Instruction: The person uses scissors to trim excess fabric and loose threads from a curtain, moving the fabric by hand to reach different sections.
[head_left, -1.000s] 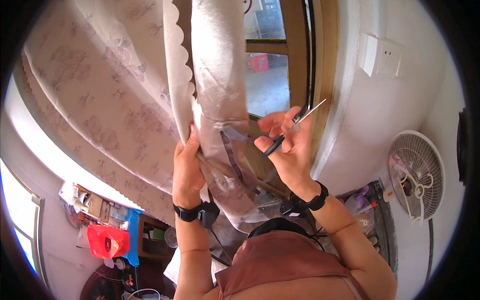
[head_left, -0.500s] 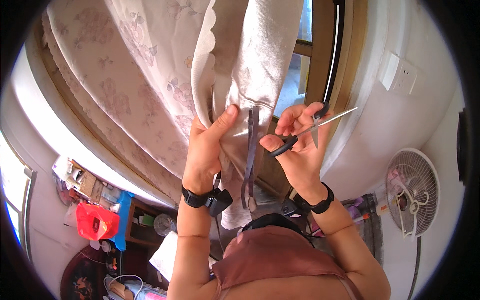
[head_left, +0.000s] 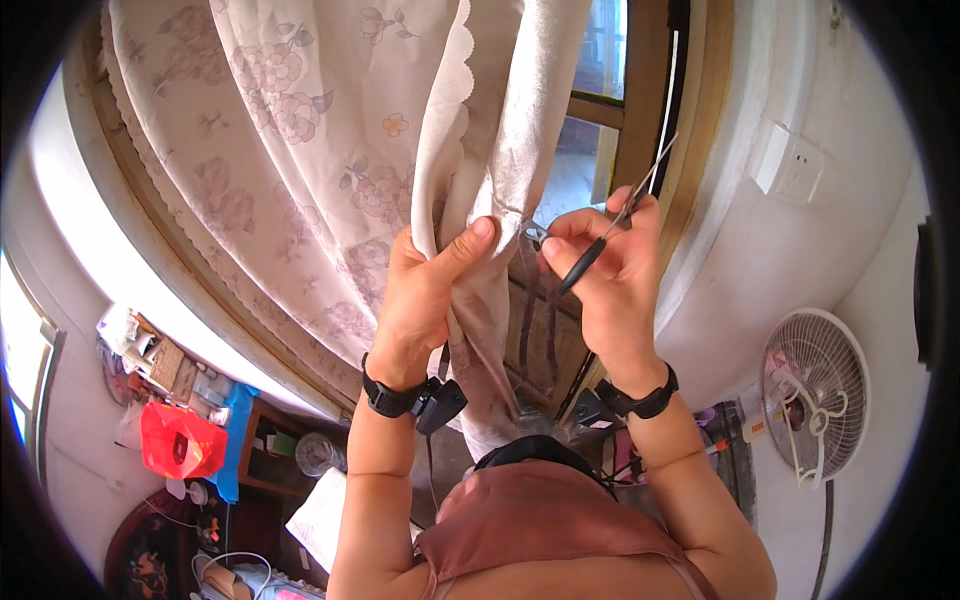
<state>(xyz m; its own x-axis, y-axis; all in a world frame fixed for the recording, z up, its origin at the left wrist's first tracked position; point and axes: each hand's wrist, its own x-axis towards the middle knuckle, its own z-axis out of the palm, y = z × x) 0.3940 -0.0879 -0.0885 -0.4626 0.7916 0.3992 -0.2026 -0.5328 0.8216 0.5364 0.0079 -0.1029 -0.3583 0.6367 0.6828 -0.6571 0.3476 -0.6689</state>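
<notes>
The pale floral curtain (head_left: 290, 130) hangs in folds in front of me. Its gathered edge is gripped by my left hand (head_left: 415, 300), thumb lying on top of the cloth. In my right hand (head_left: 615, 290) is a pair of scissors (head_left: 586, 264) with black handles, the metal blades pointing up and away to the right. Beside that hand's thumb a dark strap (head_left: 528, 310) hangs from a small, light loop or ring (head_left: 535, 232) at its top. The thumb and a fingertip are at this loop; whether they pinch it I cannot tell for sure.
Behind the curtain stands a wooden-framed window or door (head_left: 600, 110). At right are a white wall socket (head_left: 795, 165) and a white fan (head_left: 815, 390). A red plastic bag (head_left: 183, 440) and a cluttered shelf lie at lower left.
My right hand has turned the scissors, so the blades now point more upward, and its fingers have come to the strap's top. The strap has swung right, away from the curtain.
</notes>
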